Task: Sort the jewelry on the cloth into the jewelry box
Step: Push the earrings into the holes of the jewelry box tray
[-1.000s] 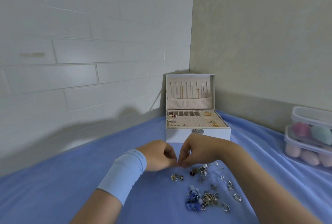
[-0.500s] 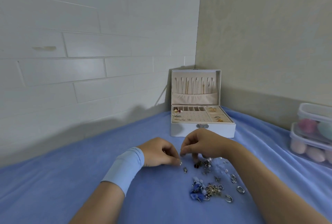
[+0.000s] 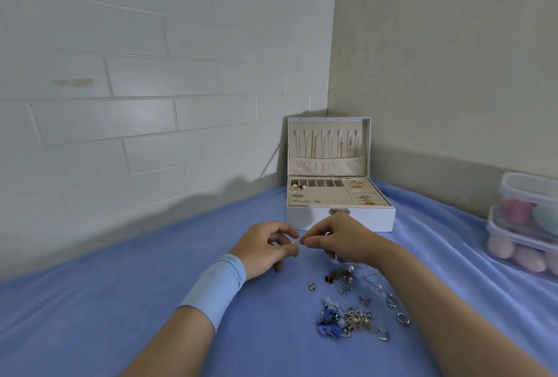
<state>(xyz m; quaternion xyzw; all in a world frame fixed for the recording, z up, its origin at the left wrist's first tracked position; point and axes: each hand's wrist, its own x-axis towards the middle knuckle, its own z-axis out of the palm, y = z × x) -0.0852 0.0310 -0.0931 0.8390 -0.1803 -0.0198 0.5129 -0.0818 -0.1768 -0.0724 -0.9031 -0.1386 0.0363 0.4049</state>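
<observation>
Left hand [image 3: 265, 248], pale blue cuff [image 3: 217, 286] at the wrist: my fingers [image 3: 283, 233] are curled, thumb and forefinger pinching a small gold piece [image 3: 293, 242] just above the blue cloth [image 3: 151, 301].

Right hand [image 3: 341, 240]: its fingers [image 3: 314, 236] are curled, tips pressed together against the same piece. I cannot tell whether they grip it.

Just beyond the right fingers stands the white jewelry box [image 3: 362, 221], lid upright and open, thin chains hanging inside the lid. Small pieces lie at the tray's left edge and in its right-hand compartments. The front clasp is too small to read.

On my side of the right fingers, beside that forearm, the loose jewelry [image 3: 353, 310] lies scattered on the cloth: blue flowers, silver rings, charms.

Well right of both hands, two stacked clear containers [image 3: 525, 225] hold pink and teal egg shapes.
</observation>
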